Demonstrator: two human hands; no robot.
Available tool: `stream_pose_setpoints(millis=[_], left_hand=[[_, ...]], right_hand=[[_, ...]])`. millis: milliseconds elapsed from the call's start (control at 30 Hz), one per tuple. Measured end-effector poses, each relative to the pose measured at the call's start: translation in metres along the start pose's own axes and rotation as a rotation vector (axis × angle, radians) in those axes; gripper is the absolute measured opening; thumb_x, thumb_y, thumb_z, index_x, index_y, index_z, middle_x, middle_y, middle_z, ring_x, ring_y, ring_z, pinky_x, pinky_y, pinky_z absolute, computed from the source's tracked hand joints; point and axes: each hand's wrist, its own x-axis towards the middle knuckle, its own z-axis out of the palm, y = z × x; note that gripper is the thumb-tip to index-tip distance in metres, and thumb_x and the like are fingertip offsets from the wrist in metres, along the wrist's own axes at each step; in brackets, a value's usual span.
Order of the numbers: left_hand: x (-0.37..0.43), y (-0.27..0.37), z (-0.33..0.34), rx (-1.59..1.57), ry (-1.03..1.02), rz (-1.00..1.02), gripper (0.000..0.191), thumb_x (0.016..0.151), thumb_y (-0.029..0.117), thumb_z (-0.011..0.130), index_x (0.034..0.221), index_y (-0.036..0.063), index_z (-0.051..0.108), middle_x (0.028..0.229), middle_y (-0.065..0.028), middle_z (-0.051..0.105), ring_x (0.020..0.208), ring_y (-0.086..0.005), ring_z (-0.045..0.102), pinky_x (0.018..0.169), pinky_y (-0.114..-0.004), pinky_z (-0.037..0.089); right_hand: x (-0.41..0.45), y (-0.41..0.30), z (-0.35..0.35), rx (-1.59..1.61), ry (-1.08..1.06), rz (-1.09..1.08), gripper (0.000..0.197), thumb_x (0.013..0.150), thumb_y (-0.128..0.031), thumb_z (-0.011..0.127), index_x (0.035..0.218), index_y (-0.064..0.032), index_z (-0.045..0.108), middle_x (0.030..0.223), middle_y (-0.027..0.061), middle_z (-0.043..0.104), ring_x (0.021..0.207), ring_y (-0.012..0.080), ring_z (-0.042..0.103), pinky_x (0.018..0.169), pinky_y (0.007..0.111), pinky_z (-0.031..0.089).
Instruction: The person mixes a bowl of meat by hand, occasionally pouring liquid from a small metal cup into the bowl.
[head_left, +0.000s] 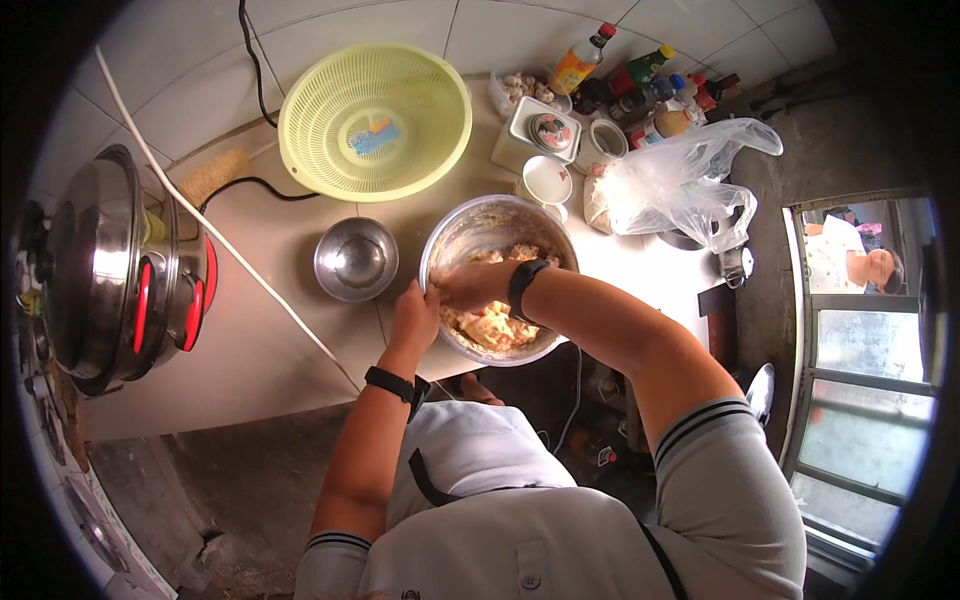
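A large stainless steel mixing bowl (501, 206) stands at the counter's front edge. Pieces of raw meat in a pale, wet coating (491, 330) lie inside it, some up against the far wall. My left hand (416, 315) grips the bowl's left rim. Inside the bowl, close to that same rim, is my right hand (476, 285), its back towards me. Its fingers are mostly hidden, so I cannot tell whether they hold any meat. Left of the big bowl sits a small steel bowl (356, 259) with nothing visible in it.
A pale green plastic colander (375, 67) leans behind the bowls. Lidded steel pots (112, 262) stand left, and a white cable (247, 266) crosses the counter. Jars, a white mug (547, 180), a plastic bag (675, 187) and several bottles crowd the right. A person (855, 255) is beyond the window.
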Motion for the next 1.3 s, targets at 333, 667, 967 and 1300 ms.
stream_pose_setpoints(millis=[333,667,967,1300], left_hand=[[0.002,-0.001,0.000,-0.056,-0.003,0.005,0.030,0.089,0.021,0.047,0.104,-0.0043,0.053,0.087,-0.0280,0.061,0.085,-0.0447,0.057,0.073,-0.049,0.045],[0.012,0.004,-0.002,-0.069,-0.055,0.003,0.028,0.088,0.021,0.048,0.095,-0.0047,0.056,0.083,-0.0290,0.060,0.085,-0.0456,0.056,0.070,-0.048,0.045],[0.012,0.008,-0.006,-0.066,-0.095,-0.042,0.029,0.088,0.021,0.047,0.101,-0.0032,0.054,0.086,-0.0281,0.060,0.085,-0.0447,0.056,0.070,-0.049,0.044],[0.011,0.004,0.001,-0.036,0.006,-0.001,0.030,0.088,0.023,0.047,0.099,-0.0040,0.054,0.082,-0.0280,0.060,0.083,-0.0457,0.056,0.069,-0.050,0.044]], right_hand=[[0.008,0.083,-0.013,-0.011,0.296,0.197,0.044,0.085,-0.042,0.044,0.107,-0.0077,0.060,0.098,0.0159,0.065,0.092,0.0318,0.061,0.083,0.041,0.046],[0.025,0.049,0.028,-0.241,0.242,-0.254,0.032,0.073,-0.018,0.062,0.105,-0.0130,0.060,0.090,0.0140,0.063,0.085,0.0343,0.061,0.073,0.042,0.048],[-0.016,0.082,-0.015,0.068,0.299,0.185,0.029,0.090,-0.033,0.049,0.107,-0.0109,0.058,0.095,0.0160,0.063,0.090,0.0297,0.061,0.079,0.041,0.047],[-0.002,0.021,0.007,-0.319,0.186,-0.052,0.032,0.066,-0.020,0.068,0.095,-0.0061,0.064,0.085,0.0161,0.065,0.085,0.0320,0.063,0.071,0.040,0.051]])
